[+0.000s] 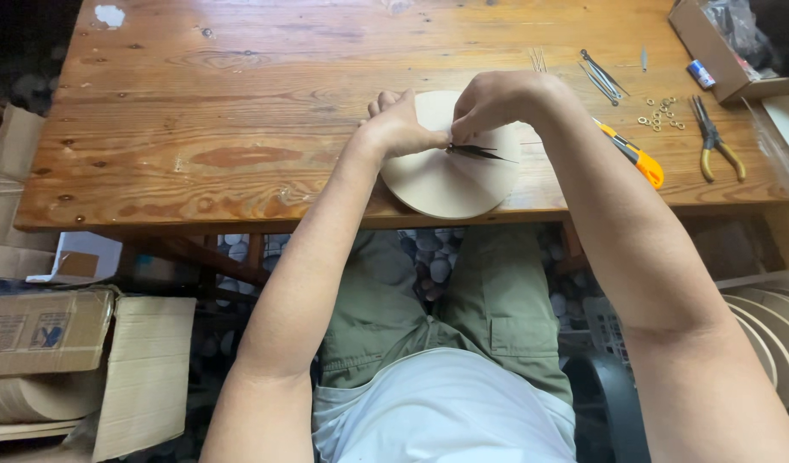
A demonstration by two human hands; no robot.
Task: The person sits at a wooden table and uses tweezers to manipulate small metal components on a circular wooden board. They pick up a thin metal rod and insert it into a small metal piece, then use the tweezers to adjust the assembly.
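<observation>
Hands meet over a pale round wooden disc (450, 184) that lies flat at the near edge of the wooden surface (240, 103), its rim slightly overhanging. I see the left hand (403, 129) resting on the disc's left part, fingers pinched narrow on the dark thin clock hands (478, 153) at the disc's middle. The right hand (497, 103) comes in from above — its fingers are also closed tight on the same spot, touching the left hand's fingertips. The dark hands point out to the right across the disc.

Off to the right, well apart from the disc, lie an orange utility knife (639, 159), a scatter of small brass rings (660, 113), yellow-handled pliers (716, 141) and thin metal tweezers (602, 75). A cardboard box (720, 60) sits at the far right corner — its contents I cannot make out.
</observation>
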